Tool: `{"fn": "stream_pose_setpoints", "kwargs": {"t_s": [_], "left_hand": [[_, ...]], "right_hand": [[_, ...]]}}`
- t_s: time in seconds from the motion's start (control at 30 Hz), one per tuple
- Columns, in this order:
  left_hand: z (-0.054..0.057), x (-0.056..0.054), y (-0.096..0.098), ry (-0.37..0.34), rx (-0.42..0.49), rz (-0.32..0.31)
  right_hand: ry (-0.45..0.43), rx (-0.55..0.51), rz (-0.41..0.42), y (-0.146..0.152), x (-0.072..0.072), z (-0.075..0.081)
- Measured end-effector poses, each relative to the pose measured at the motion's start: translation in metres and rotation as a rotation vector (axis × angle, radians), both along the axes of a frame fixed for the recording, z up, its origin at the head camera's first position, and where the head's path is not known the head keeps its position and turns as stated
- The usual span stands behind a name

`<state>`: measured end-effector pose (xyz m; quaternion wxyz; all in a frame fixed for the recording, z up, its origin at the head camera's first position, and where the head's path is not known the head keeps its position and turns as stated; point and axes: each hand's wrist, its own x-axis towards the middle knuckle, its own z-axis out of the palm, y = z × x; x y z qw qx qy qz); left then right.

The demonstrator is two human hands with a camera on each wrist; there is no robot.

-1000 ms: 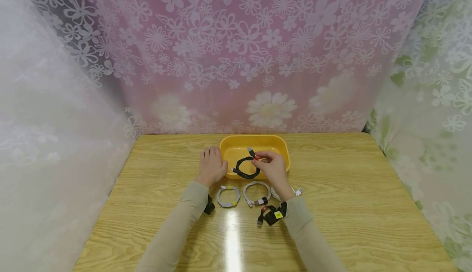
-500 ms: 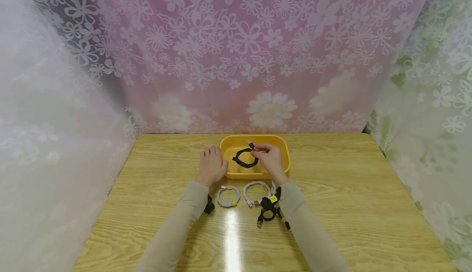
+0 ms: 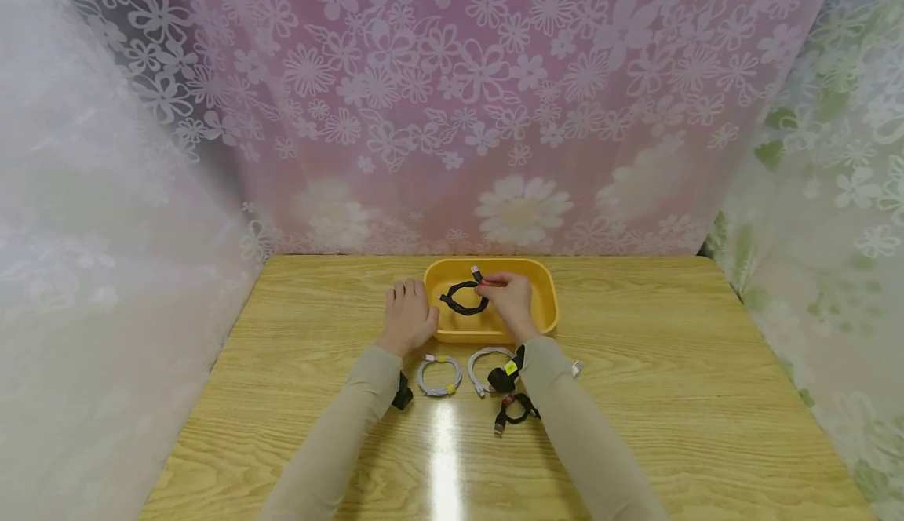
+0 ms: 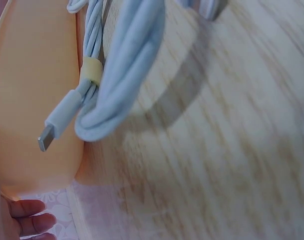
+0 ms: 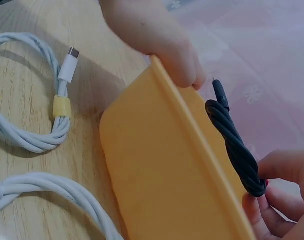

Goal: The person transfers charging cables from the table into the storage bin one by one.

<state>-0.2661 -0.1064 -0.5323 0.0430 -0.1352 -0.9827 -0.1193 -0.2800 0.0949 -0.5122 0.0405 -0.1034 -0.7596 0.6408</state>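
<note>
Inside the outline of a yellow plastic bin [image 3: 466, 337] in the head view, my right hand [image 3: 514, 301] holds a coiled black USB cable [image 5: 234, 140]. Thumb and fingers pinch the coil beside its red tie, and the silver USB plug [image 3: 475, 270] points away from me. The right wrist view shows the coil raised near the bin's rim. My left hand [image 3: 408, 321] grips the bin's left side, its thumb over the rim, fingers along the outside. A white coiled cable [image 4: 92, 45] with a yellow tie lies close below that hand.
Along the bin's near side lie a white cable [image 3: 421, 380] with yellow ties and another white coil [image 3: 472, 366]. A white plug [image 3: 577, 367] pokes out beyond my right forearm. Nearer me is a small black USB cable [image 3: 500, 424]. A flowered curtain [image 3: 424, 113] hangs behind the table.
My right hand has moved left and slightly farther away with the black cable, toward the bin's middle. The left hand has kept its place on the bin.
</note>
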Motion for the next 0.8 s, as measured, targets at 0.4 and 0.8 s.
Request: {"fn": "stream_pose_setpoints", "kwargs": {"t_s": [0.4,0.8], "left_hand": [[0.000,-0.001,-0.001,-0.003,-0.032,0.005],[0.002,0.000,0.001,0.007,-0.036,0.011]], "right_hand": [[-0.086,-0.013,-0.031,-0.008,-0.009,-0.011],[-0.182,0.043,-0.046,-0.013,-0.018,-0.015]]}}
